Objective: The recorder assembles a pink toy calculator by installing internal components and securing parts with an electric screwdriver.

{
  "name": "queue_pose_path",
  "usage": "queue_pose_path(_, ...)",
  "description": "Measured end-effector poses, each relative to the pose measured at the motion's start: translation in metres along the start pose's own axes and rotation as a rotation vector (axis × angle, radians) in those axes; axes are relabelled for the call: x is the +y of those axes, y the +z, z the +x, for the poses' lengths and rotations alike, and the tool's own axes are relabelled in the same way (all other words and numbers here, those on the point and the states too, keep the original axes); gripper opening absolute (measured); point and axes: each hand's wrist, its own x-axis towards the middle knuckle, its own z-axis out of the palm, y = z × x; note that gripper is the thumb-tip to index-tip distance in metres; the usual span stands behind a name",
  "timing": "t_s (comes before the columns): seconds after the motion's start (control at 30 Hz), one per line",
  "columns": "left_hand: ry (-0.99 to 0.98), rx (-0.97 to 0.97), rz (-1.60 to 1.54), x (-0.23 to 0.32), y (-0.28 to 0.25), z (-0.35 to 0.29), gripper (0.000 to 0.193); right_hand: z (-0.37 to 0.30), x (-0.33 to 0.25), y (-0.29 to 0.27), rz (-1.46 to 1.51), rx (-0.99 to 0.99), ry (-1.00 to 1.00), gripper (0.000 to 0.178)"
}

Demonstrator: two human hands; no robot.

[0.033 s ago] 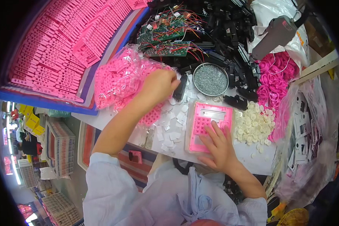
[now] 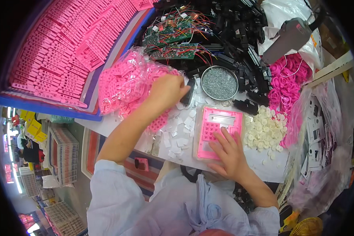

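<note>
1. The pink calculator shell (image 2: 217, 131) lies flat on the white table (image 2: 263, 165) in front of the person, a little right of the middle of the view.
2. Its long axis runs from the person toward the back of the table, nearly upright in the view. The end with the display window points away from the person, toward the round metal dish (image 2: 219, 82); the key grid end is the near end.
3. The right hand (image 2: 228, 151) rests on the near end of the shell, palm down, fingers spread apart and laid flat over the key grid; it presses rather than grips.
4. The left hand (image 2: 166, 91) reaches into the clear bag of pink parts (image 2: 126, 80) to the left of the shell. Its fingers are curled down and together at the edge of the bag, but what they pinch, if anything, cannot be told.
5. A heap of small white buttons (image 2: 263, 129) lies just beside the shell on its right; small white paper squares (image 2: 181, 133) are scattered on its left.
6. Behind the dish sit green circuit boards with wires (image 2: 173, 35) and a pile of black parts (image 2: 240, 27).
7. Rows of pink strips (image 2: 59, 51) fill the tray at the far left, and pink rings (image 2: 287, 78) lie at the right.
</note>
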Motion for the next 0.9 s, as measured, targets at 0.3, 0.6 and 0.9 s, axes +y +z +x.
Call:
queue_pose_path(0.3, -0.147, -0.154, 0.13, 0.0, 0.042, 0.006, 0.045, -0.001, 0.0, 0.003, 0.071, 0.053, -0.041, 0.042)
queue_pose_path(0.6, -0.165, -0.11, 0.099, 0.0, 0.028, -0.006, 0.039, 0.005, -0.002, -0.007, 0.093, 0.049, -0.047, 0.031)
queue_pose_path(0.9, 0.055, 0.368, 0.174, -0.029, -0.004, 0.056, 0.038, 0.007, -0.002, -0.013, 0.15, 0.029, -0.096, 0.024)
